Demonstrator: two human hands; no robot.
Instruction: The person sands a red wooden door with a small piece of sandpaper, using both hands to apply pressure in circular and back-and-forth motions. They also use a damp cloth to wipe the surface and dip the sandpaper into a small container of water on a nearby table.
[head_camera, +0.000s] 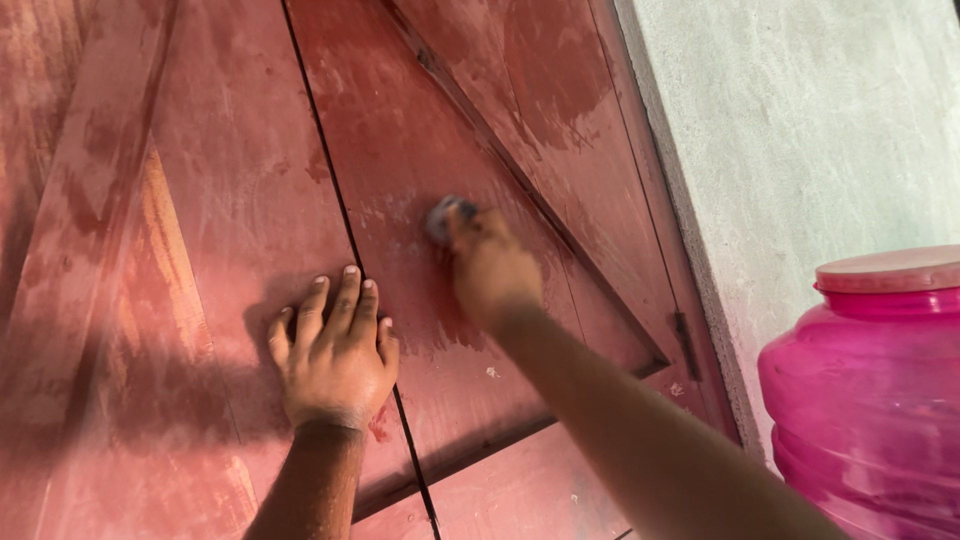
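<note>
We press our left hand flat, fingers spread, against the worn red wooden door while our right hand pinches a small grey pad at its fingertips, held against the board, beside a pink plastic barrel.

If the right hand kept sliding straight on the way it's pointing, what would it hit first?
The right hand, holding a small grey pad, points up and left across the red wooden door. Probably the dark seam between the boards comes first; no raised thing shows in that line.
</note>
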